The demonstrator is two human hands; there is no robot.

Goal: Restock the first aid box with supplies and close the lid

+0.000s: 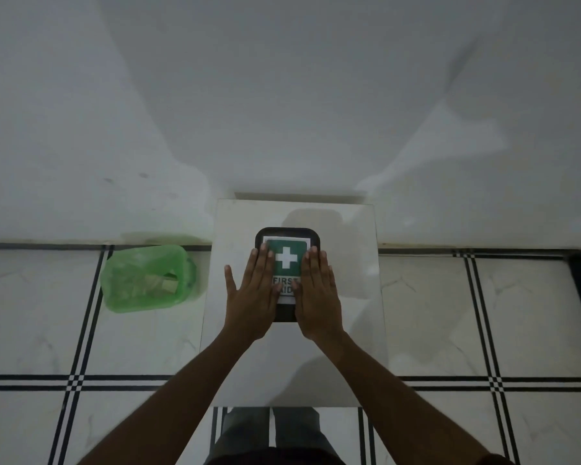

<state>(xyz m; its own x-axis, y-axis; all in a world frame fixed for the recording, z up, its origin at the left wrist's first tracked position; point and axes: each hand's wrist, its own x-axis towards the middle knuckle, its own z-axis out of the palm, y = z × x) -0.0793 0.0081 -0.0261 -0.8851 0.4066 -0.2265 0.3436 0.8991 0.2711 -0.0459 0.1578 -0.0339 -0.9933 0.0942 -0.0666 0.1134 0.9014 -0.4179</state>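
A black first aid box [287,233] with a green and white cross label stands in the middle of a small white table [346,236]. Its lid is down. My left hand [254,293] lies flat on the left half of the lid, fingers stretched and slightly apart. On the right half my right hand [317,297] rests flat in the same way. Both palms cover most of the label's lower part and the box's sides. No supplies show outside the box.
A green plastic basket [141,297] with some packets inside sits on the tiled floor left of the table. A white wall rises behind the table. My legs show under the table's near edge.
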